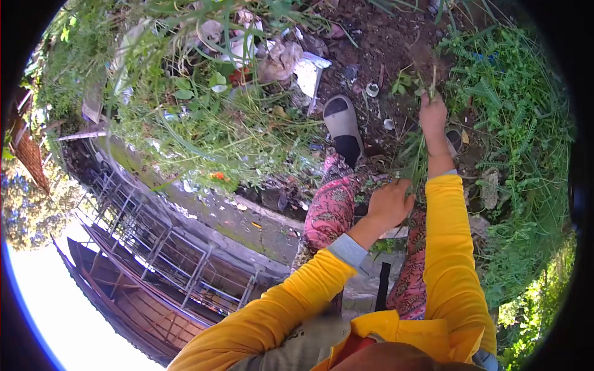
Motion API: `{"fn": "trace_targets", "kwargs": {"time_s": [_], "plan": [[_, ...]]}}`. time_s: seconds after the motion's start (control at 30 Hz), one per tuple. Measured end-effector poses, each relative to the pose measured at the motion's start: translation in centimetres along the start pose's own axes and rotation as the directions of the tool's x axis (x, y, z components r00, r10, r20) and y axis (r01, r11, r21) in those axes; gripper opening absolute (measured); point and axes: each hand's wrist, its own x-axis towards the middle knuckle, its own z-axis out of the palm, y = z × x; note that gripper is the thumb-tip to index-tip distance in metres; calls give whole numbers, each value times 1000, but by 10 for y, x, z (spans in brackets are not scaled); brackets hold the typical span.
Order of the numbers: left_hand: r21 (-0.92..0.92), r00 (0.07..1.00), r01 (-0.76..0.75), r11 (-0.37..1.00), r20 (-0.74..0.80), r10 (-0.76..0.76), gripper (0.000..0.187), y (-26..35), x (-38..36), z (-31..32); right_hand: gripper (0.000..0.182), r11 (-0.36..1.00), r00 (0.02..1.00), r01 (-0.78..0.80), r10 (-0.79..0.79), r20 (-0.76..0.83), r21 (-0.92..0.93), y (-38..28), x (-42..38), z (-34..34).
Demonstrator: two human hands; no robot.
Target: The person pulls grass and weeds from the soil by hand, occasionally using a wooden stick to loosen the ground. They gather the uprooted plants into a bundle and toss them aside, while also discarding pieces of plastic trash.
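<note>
My right hand (433, 117) is closed around a thin stem (434, 77) that sticks up past the fingers over brown soil (396, 37). A small leafy weed (402, 81) stands just left of it. Lower down, my left hand (390, 204) is beside long green grass blades (416, 162), its thumb apart from the curled fingers. Whether its fingertips touch the blades cannot be made out. Both forearms are in yellow sleeves.
My sandalled foot (342, 120) is on the soil; the other is partly hidden behind my right wrist. Crumpled litter (281, 62) lies among weeds at the upper left. Dense greenery (513, 136) fills the right. A concrete edge (247, 226) and metal railings (185, 266) are at the lower left.
</note>
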Motion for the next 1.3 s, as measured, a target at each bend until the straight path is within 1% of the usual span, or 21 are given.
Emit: {"fn": "trace_targets", "kwargs": {"time_s": [0.1, 0.2, 0.33, 0.4, 0.47, 0.53, 0.6, 0.67, 0.73, 0.9, 0.93, 0.97, 1.0, 1.03, 1.07, 1.1, 1.13, 1.17, 1.2, 1.23, 1.3], "plan": [[28, 1000, -12, 1000, -13, 12, 31, 1, 1, -3, 32, 976, 992, 9, 19, 126, -218, 26, 7, 14], [67, 1000, -17, 998, -3, 18, 31, 0, 3, -6, 31, 913, 941, 177, -47, 335, -368, 61, 3, 30], [95, 1000, -12, 995, -27, 14, 27, -2, 1, 1, 32, 999, 998, -13, 10, 54, 50, 13, -13, -2], [87, 998, -45, 995, -33, 48, 25, 3, 5, 3, 30, 973, 970, -63, 112, 215, -222, 31, -14, 2], [68, 995, -89, 994, -40, 92, 24, 0, 4, 8, 28, 930, 919, 79, 72, 389, -358, 89, -15, 49], [136, 995, -93, 986, -23, 97, 24, -12, 2, 12, 27, 941, 902, 244, -131, 411, -234, 33, -37, 14], [243, 994, -15, 970, 108, -12, 25, -8, -14, 2, 27, 982, 881, 95, -5, 474, -165, -21, -60, -6], [347, 984, -23, 938, 175, -41, 23, -5, -26, -7, 27, 986, 866, 154, -105, 489, -61, -54, -88, -15], [429, 979, -88, 899, 206, -2, 20, -12, -48, -2, 28, 989, 747, 64, -136, 651, 134, -90, -111, -35], [468, 878, -245, 849, 479, -11, 24, 10, -108, -21, 19, 976, 464, -191, -1, 886, 101, -143, -112, -108], [452, 846, -290, 843, 533, 6, 25, 19, -118, -30, 20, 987, 403, -118, -51, 914, 107, -158, -86, -154], [411, 864, -288, 865, 502, 50, 24, 21, -125, -32, 22, 988, 453, -48, -111, 885, 148, -167, -50, -206], [368, 877, -293, 883, 471, 95, 23, 16, -130, -31, 23, 980, 572, 185, -168, 803, 72, -206, -18, -299], [319, 886, -297, 900, 444, 135, 23, 13, -134, -35, 26, 877, 484, 372, -462, 743, 303, -187, 67, -362], [276, 915, -274, 921, 370, 161, 22, 13, -139, -43, 24, 846, 778, 464, -531, 334, 263, -205, 102, -474], [216, 938, -253, 943, 292, 185, 22, 14, -144, -50, 22, 890, 802, 443, -342, -490, 104, -223, 137, -586], [154, 955, -244, 958, 212, 209, 21, 19, -139, -55, 20, 932, 529, 347, -98, -843, 109, -242, 170, -697], [137, 975, -190, 972, 141, 171, 21, 25, -129, -59, 27, 720, 350, 587, 186, -918, 370, -216, 212, -826], [119, 990, -127, 985, 82, 117, 21, 27, -124, -64, 27, 712, 211, 652, 160, -964, 260, -220, 173, -869], [91, 998, -47, 995, 35, 44, 21, 30, -129, -62, 26, 785, 172, 607, 24, -985, 125, -230, 130, -860], [68, 997, -39, 997, -70, 43, 21, 44, -121, -54, 25, 865, 214, 453, -339, -916, -215, -259, 62, -799]]}}
